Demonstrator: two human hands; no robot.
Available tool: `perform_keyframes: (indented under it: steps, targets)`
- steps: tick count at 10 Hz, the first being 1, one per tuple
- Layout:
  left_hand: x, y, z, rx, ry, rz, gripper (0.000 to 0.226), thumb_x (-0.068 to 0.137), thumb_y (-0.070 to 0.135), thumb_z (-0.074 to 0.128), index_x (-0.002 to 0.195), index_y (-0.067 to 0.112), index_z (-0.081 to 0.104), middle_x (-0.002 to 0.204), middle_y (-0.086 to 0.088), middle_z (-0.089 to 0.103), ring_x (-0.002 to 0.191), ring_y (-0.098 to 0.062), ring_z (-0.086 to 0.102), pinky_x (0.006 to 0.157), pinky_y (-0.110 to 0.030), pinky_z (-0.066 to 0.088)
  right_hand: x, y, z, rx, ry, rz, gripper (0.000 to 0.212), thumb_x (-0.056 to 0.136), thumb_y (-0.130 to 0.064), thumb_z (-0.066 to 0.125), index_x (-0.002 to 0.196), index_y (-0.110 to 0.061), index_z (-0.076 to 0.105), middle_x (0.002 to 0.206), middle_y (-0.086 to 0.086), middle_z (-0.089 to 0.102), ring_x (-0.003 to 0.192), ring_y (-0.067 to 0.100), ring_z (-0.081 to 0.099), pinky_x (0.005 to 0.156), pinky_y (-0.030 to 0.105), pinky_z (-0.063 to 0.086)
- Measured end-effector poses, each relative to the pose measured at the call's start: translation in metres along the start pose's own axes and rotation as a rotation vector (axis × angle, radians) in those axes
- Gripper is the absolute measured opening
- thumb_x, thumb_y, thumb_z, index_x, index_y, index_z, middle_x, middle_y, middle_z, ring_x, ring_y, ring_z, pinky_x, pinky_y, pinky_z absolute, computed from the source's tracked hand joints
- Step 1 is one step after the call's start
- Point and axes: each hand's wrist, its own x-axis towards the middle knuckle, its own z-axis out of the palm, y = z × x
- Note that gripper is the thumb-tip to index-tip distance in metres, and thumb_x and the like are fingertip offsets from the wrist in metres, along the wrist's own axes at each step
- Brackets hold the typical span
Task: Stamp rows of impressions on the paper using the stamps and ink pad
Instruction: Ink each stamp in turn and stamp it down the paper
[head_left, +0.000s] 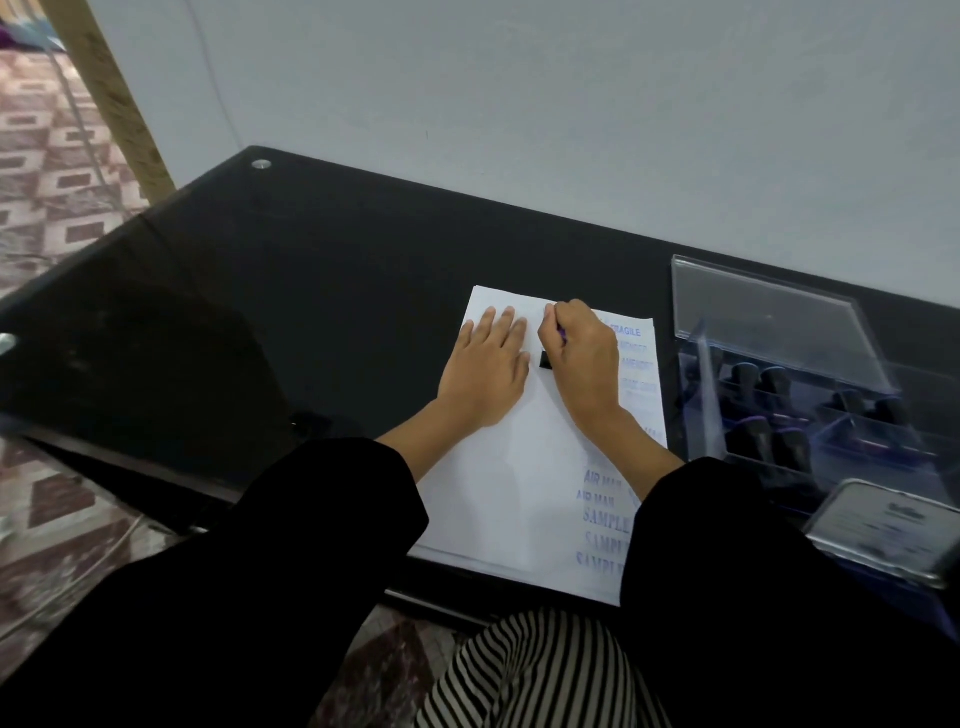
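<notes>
1. Stamp (548, 360) is in my right hand (584, 358). My fingers are curled round its handle and its black base is down on the upper part of the paper (509, 478), just left of the column of blue impressions (605, 514) along the right edge.
2. My left hand (485, 371) lies flat beside it with fingers straight, pinning the sheet and holding nothing. If I ease that hand off as I lift, I think the paper could cling to the inked face. It could then slide on the glossy black table (260, 312) and smear the print.
3. My knuckles hide most of the stamp, so I cannot tell whether its base sits level. A tilted press would likely leave half a word, and rocking it would likely double the edges.
4. The FRAGILE print lies close to my right. A crooked placement could overlap it or bend the row.
5. My right forearm and black sleeve (727, 571) lie across the lower AIR MAIL and SAMPLE prints. If that ink is wet, dragging the arm back could smudge them.
6. Several prints look pale, so I judge this one may come out faint without fresh ink. The clear box (779, 364) of spare stamps stands open just right of the paper. I cannot tell whether the flat labelled case (893, 530) nearer me is the ink pad.
</notes>
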Motion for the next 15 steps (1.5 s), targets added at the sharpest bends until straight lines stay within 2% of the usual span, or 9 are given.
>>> perform_keyframes:
  steps: [1,3,4,5,6,9,12,13,15]
  targets:
    - [0.000,0.000,0.001,0.003,0.007,0.004,0.052,0.103,0.030,0.017,0.150,0.011,0.010,0.159,-0.007,0.006,0.147,-0.022,0.001,0.120,-0.037,0.002,0.000,0.000,0.000,0.004,0.011,-0.026,0.027,0.091,-0.010,0.048,0.063,-0.011,0.049,0.062,-0.001,0.038,0.047,0.000,0.026,0.047,0.009,0.020]
    - [0.001,0.000,0.002,0.006,0.001,0.001,0.052,0.103,0.031,0.017,0.150,0.011,0.009,0.159,-0.006,0.005,0.148,-0.022,0.000,0.120,-0.037,0.002,-0.003,-0.001,0.000,0.009,0.060,-0.090,0.025,0.090,-0.011,0.048,0.067,-0.019,0.041,0.062,-0.003,0.036,0.048,-0.003,0.025,0.049,0.003,0.030]
    - [0.001,0.000,0.002,0.000,-0.001,-0.002,0.052,0.103,0.031,0.017,0.150,0.012,0.009,0.159,-0.006,0.005,0.148,-0.022,0.000,0.121,-0.037,0.001,0.001,-0.001,-0.001,0.002,0.036,-0.065,0.026,0.091,-0.010,0.048,0.067,-0.018,0.040,0.062,-0.003,0.036,0.048,-0.002,0.026,0.049,0.005,0.031]
    - [0.002,0.000,0.002,-0.002,-0.002,-0.006,0.052,0.103,0.032,0.017,0.150,0.012,0.009,0.159,-0.005,0.004,0.148,-0.022,0.000,0.120,-0.037,0.001,0.005,0.000,-0.002,-0.013,-0.040,-0.007,0.028,0.093,-0.010,0.048,0.067,-0.015,0.040,0.060,-0.006,0.035,0.049,0.000,0.028,0.046,0.010,0.023]
    - [0.002,0.000,0.002,0.008,-0.005,-0.008,0.052,0.103,0.033,0.017,0.150,0.013,0.009,0.159,-0.005,0.004,0.148,-0.022,0.000,0.120,-0.037,0.001,0.007,0.002,0.000,-0.002,-0.074,0.024,0.027,0.094,-0.011,0.048,0.068,-0.014,0.043,0.063,0.002,0.042,0.053,0.007,0.034,0.050,0.010,0.022]
    - [0.001,0.000,0.000,0.014,-0.005,-0.004,0.052,0.103,0.032,0.016,0.150,0.012,0.008,0.159,-0.006,0.004,0.148,-0.022,0.000,0.120,-0.037,0.002,0.016,0.002,0.001,0.010,-0.133,0.086,0.029,0.096,-0.013,0.046,0.067,-0.011,0.045,0.063,0.004,0.045,0.050,0.002,0.034,0.052,0.008,0.024]
    - [0.000,0.000,0.000,0.022,-0.003,0.000,0.052,0.103,0.031,0.016,0.150,0.012,0.008,0.159,-0.006,0.004,0.148,-0.022,-0.001,0.120,-0.037,0.002,0.021,0.006,0.004,0.022,-0.156,0.127,0.033,0.098,-0.016,0.044,0.066,-0.008,0.046,0.056,-0.003,0.039,0.049,0.003,0.034,0.050,0.009,0.024]
    - [0.001,0.000,0.001,0.018,-0.001,0.000,0.052,0.103,0.032,0.017,0.150,0.012,0.009,0.159,-0.006,0.004,0.148,-0.022,0.000,0.120,-0.037,0.002,0.019,0.006,0.003,0.045,-0.137,0.116,0.033,0.097,-0.015,0.045,0.065,-0.009,0.044,0.054,-0.010,0.035,0.050,0.003,0.034,0.051,0.010,0.024]
    - [0.001,0.000,0.002,0.018,0.005,-0.001,0.052,0.103,0.031,0.017,0.150,0.012,0.009,0.159,-0.006,0.005,0.148,-0.022,0.000,0.120,-0.037,0.002,0.010,0.003,0.000,0.039,-0.103,0.053,0.029,0.096,-0.012,0.046,0.067,-0.011,0.043,0.063,0.003,0.043,0.052,0.002,0.033,0.052,0.010,0.025]
